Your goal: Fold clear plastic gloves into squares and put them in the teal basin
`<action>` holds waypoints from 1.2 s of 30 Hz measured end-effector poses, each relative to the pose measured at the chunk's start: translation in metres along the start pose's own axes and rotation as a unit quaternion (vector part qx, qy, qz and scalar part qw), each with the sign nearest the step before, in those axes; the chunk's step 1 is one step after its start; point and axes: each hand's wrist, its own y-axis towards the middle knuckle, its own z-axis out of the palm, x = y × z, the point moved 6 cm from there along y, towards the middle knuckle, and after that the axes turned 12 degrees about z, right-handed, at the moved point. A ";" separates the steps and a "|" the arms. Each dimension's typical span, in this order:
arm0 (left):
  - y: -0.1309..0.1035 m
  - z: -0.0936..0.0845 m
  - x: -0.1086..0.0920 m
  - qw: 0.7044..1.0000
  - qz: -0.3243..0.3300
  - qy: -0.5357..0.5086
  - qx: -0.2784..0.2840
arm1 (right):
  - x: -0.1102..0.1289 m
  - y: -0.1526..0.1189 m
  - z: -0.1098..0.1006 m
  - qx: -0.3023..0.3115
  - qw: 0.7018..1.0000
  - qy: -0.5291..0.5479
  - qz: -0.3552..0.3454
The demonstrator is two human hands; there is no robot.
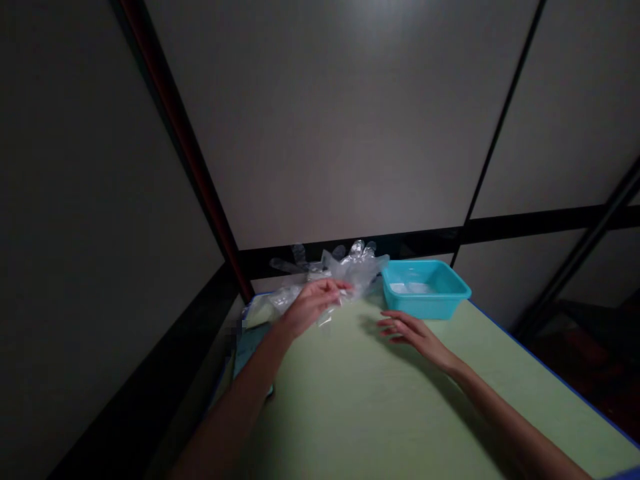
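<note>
Head view: left hand (315,300) at the clear disposable plastic gloves (363,267), fingers curled together; too blurred to tell whether they pinch the film. Gloves heaped just beyond and around those fingertips, partly blocked by the hand. Right hand (407,331) holds nothing, fingers loosely spread above the green tabletop (340,400). Turquoise plastic basin (425,308) just beyond right fingers, whitish film inside. Flat dark-edged slab (247,343) left of left fingers, partly covered by forearm. Pale panel (350,133) beyond both hands' fingers.
</note>
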 end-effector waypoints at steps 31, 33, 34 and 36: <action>-0.086 0.030 0.089 0.985 -0.060 0.163 -0.020 | -0.029 -0.004 0.028 0.125 0.958 0.254 0.047; -0.084 0.025 0.091 0.987 -0.057 0.144 -0.032 | -0.028 -0.005 0.020 0.098 0.965 0.240 0.048; -0.083 0.021 0.091 0.988 -0.051 0.137 -0.054 | -0.028 -0.005 0.017 0.084 0.968 0.231 0.054; -0.082 0.012 0.090 0.986 -0.038 0.125 -0.105 | -0.025 -0.007 0.011 0.057 0.973 0.214 0.071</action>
